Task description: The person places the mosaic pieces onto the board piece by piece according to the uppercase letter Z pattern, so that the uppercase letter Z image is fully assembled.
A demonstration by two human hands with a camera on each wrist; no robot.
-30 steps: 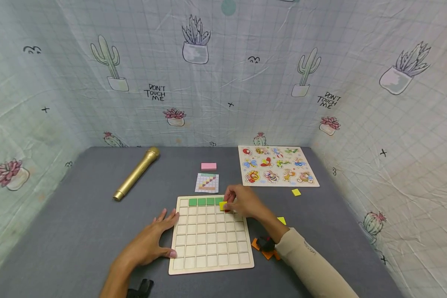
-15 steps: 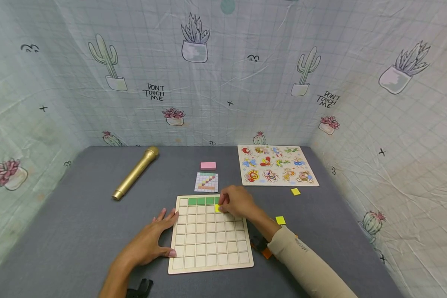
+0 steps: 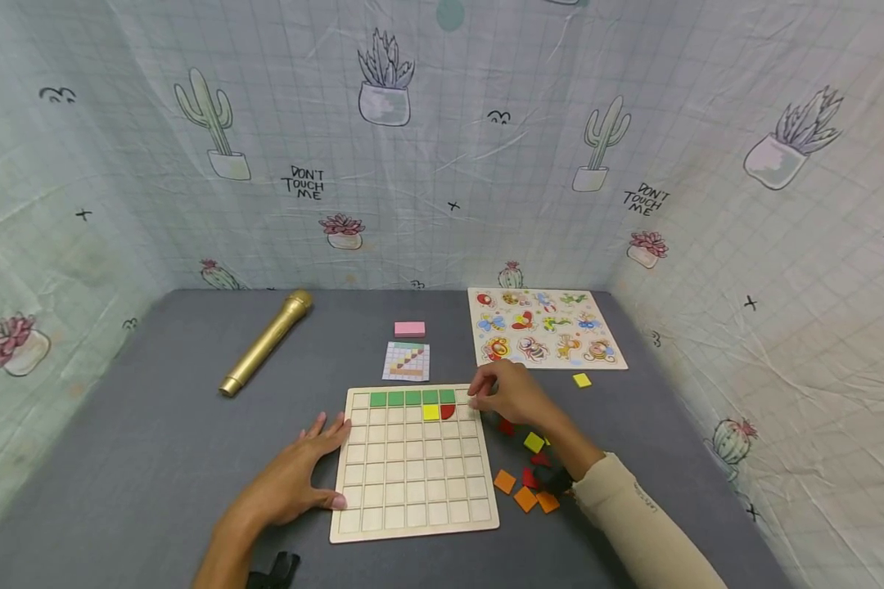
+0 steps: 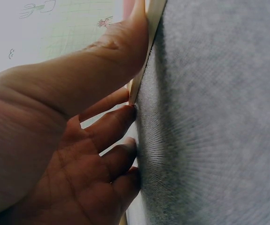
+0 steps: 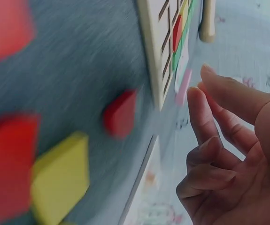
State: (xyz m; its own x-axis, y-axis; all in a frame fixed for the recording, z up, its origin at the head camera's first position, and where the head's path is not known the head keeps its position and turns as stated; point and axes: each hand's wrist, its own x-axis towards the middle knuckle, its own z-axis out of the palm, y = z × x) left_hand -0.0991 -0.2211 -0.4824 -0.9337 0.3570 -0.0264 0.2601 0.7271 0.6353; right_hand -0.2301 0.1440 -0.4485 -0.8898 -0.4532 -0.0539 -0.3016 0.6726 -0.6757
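A pale wooden grid board (image 3: 415, 473) lies on the grey table. Several green square tiles (image 3: 412, 398) run along its top row. Below the right end of that row sit a yellow tile (image 3: 430, 412) and a red rounded piece (image 3: 448, 411) side by side. My left hand (image 3: 302, 474) rests spread at the board's left edge, its thumb on the near-left part. Over the board's top right corner hovers my right hand (image 3: 514, 398); the right wrist view shows nothing between its thumb and index finger. A loose red piece (image 5: 120, 114) lies beneath that hand, beside the board.
Loose orange tiles (image 3: 526, 499), red pieces (image 3: 530, 478) and yellow tiles (image 3: 534, 442) lie right of the board. A printed pattern card (image 3: 406, 361) and a pink block (image 3: 409, 330) stand behind it. An insect picture board (image 3: 548, 329) is back right, a gold tube (image 3: 267, 343) back left.
My right hand has set the yellow tile into the second row, left of the red piece, let go and drawn back to the right. The left hand stays put.
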